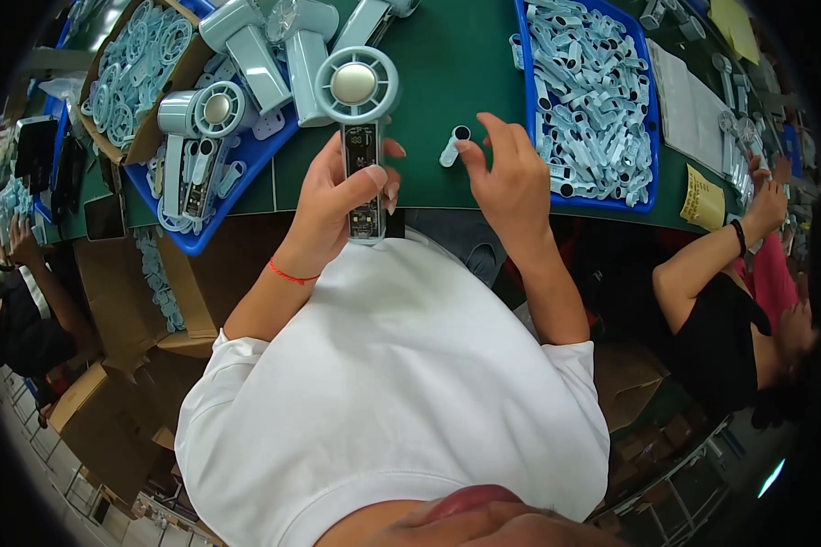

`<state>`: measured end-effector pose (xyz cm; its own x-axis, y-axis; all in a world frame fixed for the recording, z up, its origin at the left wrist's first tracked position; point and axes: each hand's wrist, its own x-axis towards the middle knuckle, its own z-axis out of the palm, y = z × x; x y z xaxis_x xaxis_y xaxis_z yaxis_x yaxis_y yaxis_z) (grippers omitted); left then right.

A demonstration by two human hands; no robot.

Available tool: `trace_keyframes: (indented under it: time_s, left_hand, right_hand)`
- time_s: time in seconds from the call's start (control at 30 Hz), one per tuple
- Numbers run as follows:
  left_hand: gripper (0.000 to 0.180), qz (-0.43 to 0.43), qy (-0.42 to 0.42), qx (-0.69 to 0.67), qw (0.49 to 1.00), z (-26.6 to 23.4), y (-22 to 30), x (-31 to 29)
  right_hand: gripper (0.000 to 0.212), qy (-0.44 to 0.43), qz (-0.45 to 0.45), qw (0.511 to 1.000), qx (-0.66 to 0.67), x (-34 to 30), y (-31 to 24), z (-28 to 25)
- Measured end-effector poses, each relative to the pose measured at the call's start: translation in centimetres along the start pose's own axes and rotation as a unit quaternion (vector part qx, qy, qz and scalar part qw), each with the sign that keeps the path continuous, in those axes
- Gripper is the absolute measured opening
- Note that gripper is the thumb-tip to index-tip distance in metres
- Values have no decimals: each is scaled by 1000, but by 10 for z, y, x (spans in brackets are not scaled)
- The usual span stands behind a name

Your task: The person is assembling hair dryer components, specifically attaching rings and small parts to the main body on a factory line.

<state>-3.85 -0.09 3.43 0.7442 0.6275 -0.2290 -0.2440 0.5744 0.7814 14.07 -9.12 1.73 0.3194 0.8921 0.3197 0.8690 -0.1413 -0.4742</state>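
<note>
My left hand (345,187) is closed round the handle of a pale blue handheld fan (363,146), which stands with its round head away from me. The front of the handle is uncovered, so a dark circuit board shows inside. A small pale blue cover piece (451,150) with a black oval end is over the green table, right of the fan. My right hand (513,178) has its fingers apart, and its thumb tip is at the edge of that piece. Whether the thumb touches it I cannot tell.
At the right, a blue tray (653,155) holds many similar small pieces. Left is another blue tray (246,196) with fan bodies, beside a cardboard box (146,128) of pale blue rings. A yellow paper (702,199) hangs at the table edge. Other people work on both sides.
</note>
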Motion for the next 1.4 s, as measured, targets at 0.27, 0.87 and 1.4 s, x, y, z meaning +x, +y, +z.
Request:
trace_keyframes:
  time_s: [0.27,0.87,1.4]
  left_hand:
    - [51,-11,0,89,996,-7,-20,10]
    - [93,153,-43,519,840,7,-43,23]
    - [78,147,-14,552,821,6,-43,26]
  right_hand:
    - [36,-83,67,987,118,7,-2,-2]
    - [24,-16,305,838,452,-17,-18,-3]
    - [23,-59,345,845,405,-6,-20,-8]
